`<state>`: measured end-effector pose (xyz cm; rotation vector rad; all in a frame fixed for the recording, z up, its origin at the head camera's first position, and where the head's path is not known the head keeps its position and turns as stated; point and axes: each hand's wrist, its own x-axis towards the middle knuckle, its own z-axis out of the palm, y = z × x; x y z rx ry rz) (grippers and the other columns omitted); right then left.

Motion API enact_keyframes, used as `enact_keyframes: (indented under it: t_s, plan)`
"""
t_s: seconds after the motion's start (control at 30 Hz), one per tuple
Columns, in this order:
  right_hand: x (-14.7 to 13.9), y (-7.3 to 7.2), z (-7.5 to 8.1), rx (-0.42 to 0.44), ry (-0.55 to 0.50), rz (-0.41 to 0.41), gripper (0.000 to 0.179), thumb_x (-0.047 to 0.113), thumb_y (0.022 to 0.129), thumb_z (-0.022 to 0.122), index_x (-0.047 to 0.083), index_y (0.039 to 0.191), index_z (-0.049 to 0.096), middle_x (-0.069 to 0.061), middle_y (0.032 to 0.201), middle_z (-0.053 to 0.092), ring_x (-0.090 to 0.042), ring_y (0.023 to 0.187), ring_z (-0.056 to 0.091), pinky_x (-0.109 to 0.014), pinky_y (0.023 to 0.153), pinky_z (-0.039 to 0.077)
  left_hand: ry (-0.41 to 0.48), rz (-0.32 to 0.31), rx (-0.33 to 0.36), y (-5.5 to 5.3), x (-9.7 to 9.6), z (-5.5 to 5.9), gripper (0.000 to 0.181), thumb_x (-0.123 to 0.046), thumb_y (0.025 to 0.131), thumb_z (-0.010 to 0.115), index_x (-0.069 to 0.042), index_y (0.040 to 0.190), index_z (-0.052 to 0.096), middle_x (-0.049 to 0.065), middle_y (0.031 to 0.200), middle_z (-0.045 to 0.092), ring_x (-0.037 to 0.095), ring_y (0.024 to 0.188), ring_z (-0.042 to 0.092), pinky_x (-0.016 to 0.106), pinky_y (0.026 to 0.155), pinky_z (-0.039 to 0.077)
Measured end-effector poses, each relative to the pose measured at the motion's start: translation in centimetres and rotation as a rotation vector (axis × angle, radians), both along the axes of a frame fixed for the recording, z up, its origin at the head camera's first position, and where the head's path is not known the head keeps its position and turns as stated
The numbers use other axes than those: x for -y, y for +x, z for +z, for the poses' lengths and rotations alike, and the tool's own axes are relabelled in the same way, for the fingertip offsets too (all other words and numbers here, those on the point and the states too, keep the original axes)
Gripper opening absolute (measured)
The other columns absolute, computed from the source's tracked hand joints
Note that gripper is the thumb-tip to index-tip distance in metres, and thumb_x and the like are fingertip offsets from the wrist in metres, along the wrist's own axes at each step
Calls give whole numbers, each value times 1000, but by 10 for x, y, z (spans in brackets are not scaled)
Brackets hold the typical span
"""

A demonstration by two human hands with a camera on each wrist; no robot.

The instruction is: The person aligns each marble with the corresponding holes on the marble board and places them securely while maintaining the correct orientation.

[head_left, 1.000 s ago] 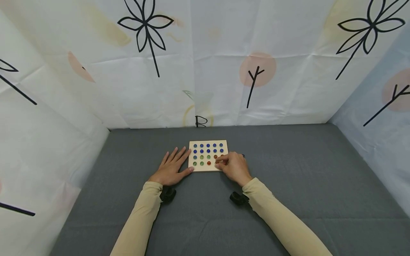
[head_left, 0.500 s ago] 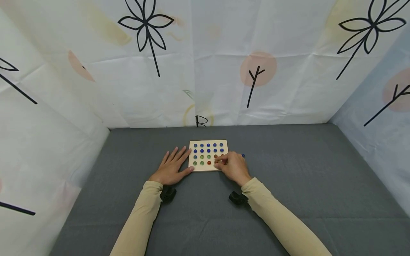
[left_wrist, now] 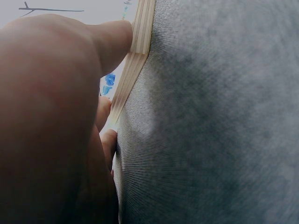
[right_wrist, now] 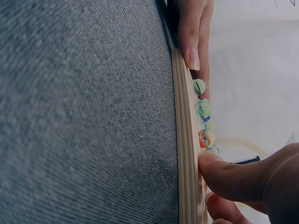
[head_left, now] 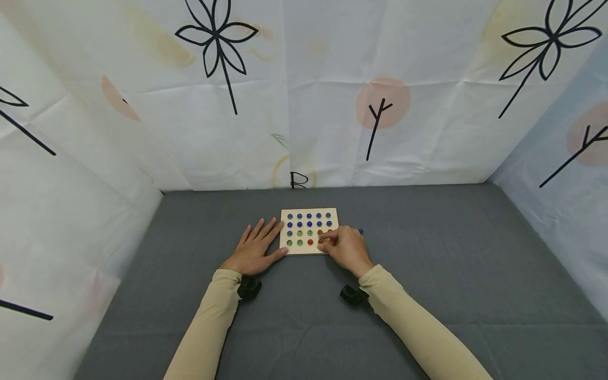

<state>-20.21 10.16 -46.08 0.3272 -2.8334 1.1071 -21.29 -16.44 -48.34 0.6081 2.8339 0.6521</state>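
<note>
A pale wooden board (head_left: 332, 212) with rows of glass marbles lies on the grey cloth. My left hand (head_left: 254, 250) is spread flat beside it, fingertips and thumb at its left edge. My right hand (head_left: 350, 249) is at the front right of the board, thumb and fingers curled together at a reddish-brown marble (head_left: 320, 241) in the front row. Its fingers hide the marbles at that corner. In the right wrist view, the right thumb (right_wrist: 219, 175) comes down at the board's layered edge, near an orange-streaked marble (right_wrist: 205, 138).
Blue marbles (head_left: 309, 216) fill the two far rows; green marbles (head_left: 299, 233) sit nearer, at the left. A blue marble (head_left: 361, 231) shows just past the right hand's knuckles. Grey cloth (head_left: 427, 253) surrounds the board, with a patterned white curtain (head_left: 323, 132) behind.
Both hands have stayed nearly still, the right fingers at the same spot on the board. The blue marble past the right knuckles shows more clearly than a second ago.
</note>
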Motion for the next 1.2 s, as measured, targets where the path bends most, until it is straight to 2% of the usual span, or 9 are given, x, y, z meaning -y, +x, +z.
enact_keyframes:
  t_s: [0.17, 0.4, 0.63, 1.03, 1.2]
  plan:
    - [-3, 2, 1, 0, -18, 10, 20, 17, 84, 86, 10, 103, 83, 3, 70, 66, -10, 54, 51, -30, 52, 41, 16, -4, -3, 0, 0, 0, 77, -55, 104, 49, -15, 164, 22, 12, 169, 16, 37, 155, 4, 56, 124, -4]
    - [-17, 2, 2, -18, -43, 15, 21, 15, 84, 85, 8, 104, 83, 2, 70, 61, -12, 56, 49, -30, 53, 40, -11, -4, 0, 1, 0, 4, 77, -53, 104, 51, -16, 164, 21, 10, 169, 15, 35, 155, 5, 56, 124, -2]
    - [-38, -3, -1, -32, -81, 38, 25, 13, 85, 85, 4, 107, 81, 0, 68, 62, -12, 51, 48, -27, 46, 39, 6, -8, 1, 1, 0, 3, 77, -53, 104, 50, -15, 164, 21, 11, 169, 16, 37, 155, 4, 57, 124, -3]
    - [-69, -14, -4, -17, -61, -84, 30, 14, 84, 86, 4, 112, 80, -2, 70, 64, -13, 54, 49, -26, 47, 39, 2, -5, -3, -1, 2, -4, 77, -56, 104, 47, -18, 165, 19, 8, 170, 13, 33, 156, 1, 52, 124, -7]
    - [-79, -17, -5, -5, -56, -122, 31, 15, 85, 85, 4, 113, 79, -2, 70, 65, -15, 53, 49, -27, 47, 38, 13, -10, -10, -1, 2, -1, 77, -54, 104, 50, -16, 164, 21, 11, 169, 16, 36, 155, 4, 56, 124, -4]
